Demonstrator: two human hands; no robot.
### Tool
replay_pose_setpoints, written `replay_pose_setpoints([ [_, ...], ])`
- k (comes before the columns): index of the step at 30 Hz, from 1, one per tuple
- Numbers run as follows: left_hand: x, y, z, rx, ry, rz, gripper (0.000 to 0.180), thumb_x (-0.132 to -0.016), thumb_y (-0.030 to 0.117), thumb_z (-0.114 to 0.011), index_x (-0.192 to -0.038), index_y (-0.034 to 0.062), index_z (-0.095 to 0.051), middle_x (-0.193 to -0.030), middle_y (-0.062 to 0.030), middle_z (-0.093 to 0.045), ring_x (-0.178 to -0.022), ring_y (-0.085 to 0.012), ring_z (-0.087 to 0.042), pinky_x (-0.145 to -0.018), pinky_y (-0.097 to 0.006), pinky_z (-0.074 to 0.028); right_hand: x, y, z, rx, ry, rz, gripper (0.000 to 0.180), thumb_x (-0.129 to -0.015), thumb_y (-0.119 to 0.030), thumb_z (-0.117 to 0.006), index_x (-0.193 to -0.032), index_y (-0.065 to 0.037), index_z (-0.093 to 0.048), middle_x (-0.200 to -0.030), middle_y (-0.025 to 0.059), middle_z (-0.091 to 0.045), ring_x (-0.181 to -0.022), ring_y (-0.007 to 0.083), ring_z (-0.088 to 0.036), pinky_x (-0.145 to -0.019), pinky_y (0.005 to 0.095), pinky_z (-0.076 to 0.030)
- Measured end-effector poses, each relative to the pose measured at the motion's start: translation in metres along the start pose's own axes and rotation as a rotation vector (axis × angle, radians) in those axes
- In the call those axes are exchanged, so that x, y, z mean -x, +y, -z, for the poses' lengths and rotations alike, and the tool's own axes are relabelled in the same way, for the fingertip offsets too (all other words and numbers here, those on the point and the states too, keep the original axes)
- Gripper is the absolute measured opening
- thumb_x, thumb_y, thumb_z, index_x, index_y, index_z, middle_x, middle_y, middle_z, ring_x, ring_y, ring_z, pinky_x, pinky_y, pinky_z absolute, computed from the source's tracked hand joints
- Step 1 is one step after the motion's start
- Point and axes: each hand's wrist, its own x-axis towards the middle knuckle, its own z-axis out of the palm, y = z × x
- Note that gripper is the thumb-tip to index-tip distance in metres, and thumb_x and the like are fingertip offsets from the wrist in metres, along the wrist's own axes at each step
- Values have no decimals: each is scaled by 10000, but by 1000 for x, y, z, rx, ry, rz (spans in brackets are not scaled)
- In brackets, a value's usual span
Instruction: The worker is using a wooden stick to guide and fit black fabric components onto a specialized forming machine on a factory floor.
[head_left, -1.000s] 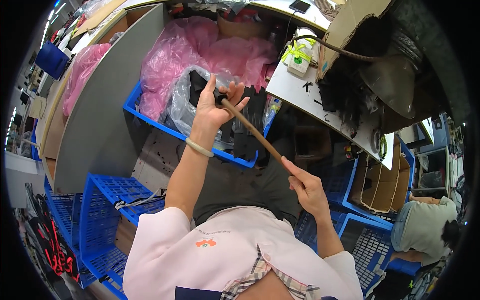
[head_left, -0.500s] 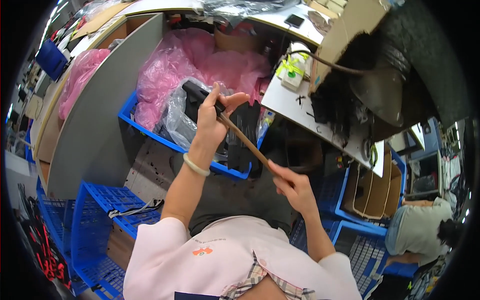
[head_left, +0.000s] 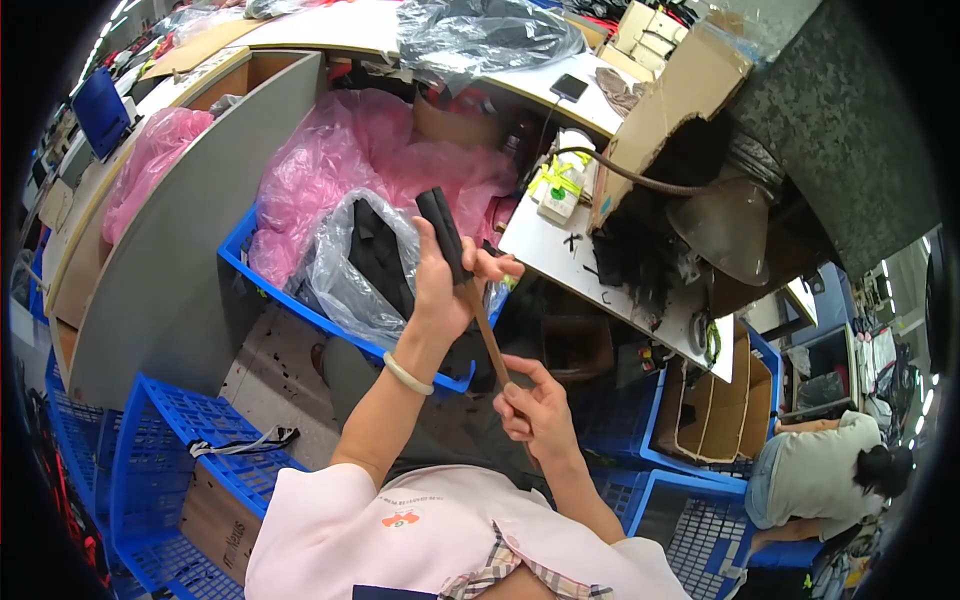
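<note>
My left hand point(head_left: 447, 292) is raised in front of me, closed around a black strap piece point(head_left: 442, 232) that stands nearly upright. A thin brown stick point(head_left: 489, 338) runs from under that piece down to my right hand point(head_left: 535, 412), which pinches its lower end. A pale bangle point(head_left: 407, 374) sits on my left wrist. Behind my hands, a blue crate point(head_left: 300, 305) holds a clear plastic bag point(head_left: 352, 268) of black pieces and pink plastic bags point(head_left: 340, 165).
A white worktable point(head_left: 560, 250) to the right carries a lamp point(head_left: 725, 225), a cardboard box point(head_left: 675, 90) and black scraps. Blue crates point(head_left: 130, 440) stand at lower left and lower right. Another person point(head_left: 820, 480) sits at far right. A grey board point(head_left: 170, 230) leans on the left.
The stick has swung from a slant to nearly upright. My left hand lifted the black piece higher, and my right hand moved left, closer under it.
</note>
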Motion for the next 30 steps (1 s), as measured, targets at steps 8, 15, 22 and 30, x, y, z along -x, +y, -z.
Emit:
replay_pose_setpoints([
  [8,4,-18,-2,-183,349,-58,406,-977,357,-430,-743,39,-524,-641,-111,-598,-699,-231,-636,-731,-319,-494,-19,-9,-2,-158,-84,-12,259,-961,-182,-498,-1204,-104,-452,-621,23,-448,-417,33,-303,-354,166,-257],
  [15,6,-45,46,-745,404,-402,390,-959,328,-501,-713,28,-535,-576,-64,-564,-469,-119,-515,-485,-259,-432,-2,11,2,-242,-44,3,268,-964,-196,-499,-1209,-102,-448,-594,0,-399,-418,29,-276,-348,168,-229],
  [22,10,-7,51,406,260,221,218,-914,111,-419,-697,94,-422,-543,15,-317,-454,-109,-362,-641,-294,-396,28,12,88,814,291,343,155,-820,-151,-658,-825,3,-668,-627,2,-571,-490,20,-427,-437,190,-308],
  [30,89,-36,3,1060,43,677,190,-936,133,-358,-759,89,-414,-485,3,-346,-339,-111,-341,-556,-264,-348,-85,-47,18,227,-72,198,275,-777,-120,-682,-1017,6,-636,-617,-32,-542,-432,5,-349,-399,174,-236],
])
